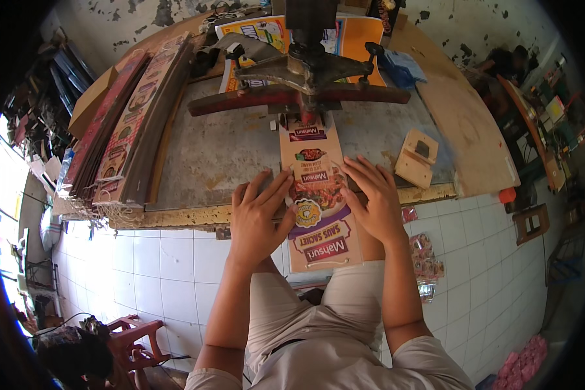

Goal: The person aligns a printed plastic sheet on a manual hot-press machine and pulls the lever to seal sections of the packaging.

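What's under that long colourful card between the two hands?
The card lies on a grey table, and its near end pokes past the edge, over the person's light shorts. Whatever is right beneath it is covered, so I can't tell.

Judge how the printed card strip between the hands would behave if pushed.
The card strip is probably fairly stiff: its near end juts past the table edge without obvious sagging. It looks thin, so likely light. Lying flat, it should slide rather than roll.

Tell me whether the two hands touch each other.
Apart. The head view shows the left hand and right hand at opposite edges of the printed cardboard, which shows between them.
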The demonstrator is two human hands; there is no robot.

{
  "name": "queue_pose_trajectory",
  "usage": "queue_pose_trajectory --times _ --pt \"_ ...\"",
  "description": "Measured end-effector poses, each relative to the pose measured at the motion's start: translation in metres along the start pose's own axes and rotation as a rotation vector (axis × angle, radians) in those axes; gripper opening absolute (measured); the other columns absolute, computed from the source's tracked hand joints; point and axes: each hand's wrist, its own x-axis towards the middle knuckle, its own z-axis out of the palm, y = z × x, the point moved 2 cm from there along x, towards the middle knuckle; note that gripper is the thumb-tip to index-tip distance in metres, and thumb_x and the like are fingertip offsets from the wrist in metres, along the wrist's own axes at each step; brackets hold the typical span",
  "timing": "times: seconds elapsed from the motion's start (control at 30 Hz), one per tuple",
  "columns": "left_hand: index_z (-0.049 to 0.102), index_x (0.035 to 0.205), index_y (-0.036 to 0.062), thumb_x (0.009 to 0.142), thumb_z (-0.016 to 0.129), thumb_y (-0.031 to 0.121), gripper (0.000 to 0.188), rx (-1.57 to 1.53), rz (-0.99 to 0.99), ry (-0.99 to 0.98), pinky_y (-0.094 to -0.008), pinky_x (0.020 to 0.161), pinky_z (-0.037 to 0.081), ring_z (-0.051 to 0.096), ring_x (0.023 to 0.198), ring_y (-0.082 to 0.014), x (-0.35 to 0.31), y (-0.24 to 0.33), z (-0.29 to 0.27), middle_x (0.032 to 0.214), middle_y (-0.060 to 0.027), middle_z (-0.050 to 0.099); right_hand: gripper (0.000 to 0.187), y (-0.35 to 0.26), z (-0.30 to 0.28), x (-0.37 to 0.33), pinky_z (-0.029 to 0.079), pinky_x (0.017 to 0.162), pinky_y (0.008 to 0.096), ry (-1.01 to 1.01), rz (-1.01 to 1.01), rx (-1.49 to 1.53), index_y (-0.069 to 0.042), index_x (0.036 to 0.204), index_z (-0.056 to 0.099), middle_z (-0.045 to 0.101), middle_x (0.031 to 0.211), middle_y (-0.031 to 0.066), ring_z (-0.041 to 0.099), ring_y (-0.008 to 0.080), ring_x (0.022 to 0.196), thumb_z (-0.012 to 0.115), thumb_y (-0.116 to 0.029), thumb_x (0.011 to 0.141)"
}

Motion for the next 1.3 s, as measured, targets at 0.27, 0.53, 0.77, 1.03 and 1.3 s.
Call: queue_pose_trajectory --times 0.27,0.53,0.77,1.03,1.3 --pt "0.075 0.146 0.0075 0.102 0.072 0.031 0.050 0.016 0.005 0.008 -0.0540 0.124 0.038 0.056 0.150 -0.0333 -0.0003 -0.0003 -0.0009 0.158 -0.0016 0.069 0.046 -0.0016 -0.0010 0.0009 0.036 0.130 0.0538 0.000 -0.011 0.001 -0.010 0.148 0.072 0.067 0.160 0.0074 0.053 0.0300 0.157 0.074 -0.030 0.107" --pt "0.072 0.150 0.0094 0.101 0.073 0.028 0.053 0.001 -0.009 -0.026 -0.0533 0.125 0.036 0.055 0.152 -0.0337 -0.0006 0.0012 -0.0012 0.161 -0.0007 0.067 0.047 0.0003 -0.0003 -0.0017 0.036 0.130 0.0539 0.003 -0.011 -0.006 -0.009 0.149 0.072 0.067 0.160 0.0078 0.053 0.0301 0.156 0.073 -0.031 0.107" --pt "0.071 0.151 0.0103 0.101 0.073 0.028 0.054 0.000 -0.006 -0.028 -0.0526 0.127 0.035 0.054 0.153 -0.0335 -0.0005 0.0013 -0.0005 0.163 0.0002 0.066 0.048 0.0015 0.0001 -0.0020 0.035 0.131 0.0535 0.008 -0.015 -0.016 -0.009 0.150 0.071 0.067 0.160 0.0076 0.053 0.0297 0.157 0.073 -0.031 0.107" --pt "0.072 0.149 0.0093 0.101 0.073 0.028 0.052 0.005 -0.003 -0.015 -0.0544 0.125 0.037 0.055 0.152 -0.0333 -0.0023 0.0007 0.0006 0.161 -0.0011 0.067 0.047 0.0001 -0.0017 -0.0015 0.035 0.131 0.0535 -0.006 -0.008 -0.013 -0.009 0.149 0.071 0.067 0.160 0.0071 0.053 0.0295 0.157 0.073 -0.032 0.108" --pt "0.072 0.149 0.0088 0.102 0.072 0.029 0.051 0.011 0.003 -0.016 -0.0536 0.125 0.038 0.056 0.150 -0.0343 -0.0026 0.0017 -0.0005 0.161 -0.0016 0.067 0.047 0.0005 0.0003 -0.0035 0.036 0.130 0.0527 0.017 -0.013 -0.018 -0.010 0.149 0.072 0.067 0.159 0.0061 0.054 0.0293 0.156 0.073 -0.033 0.108"
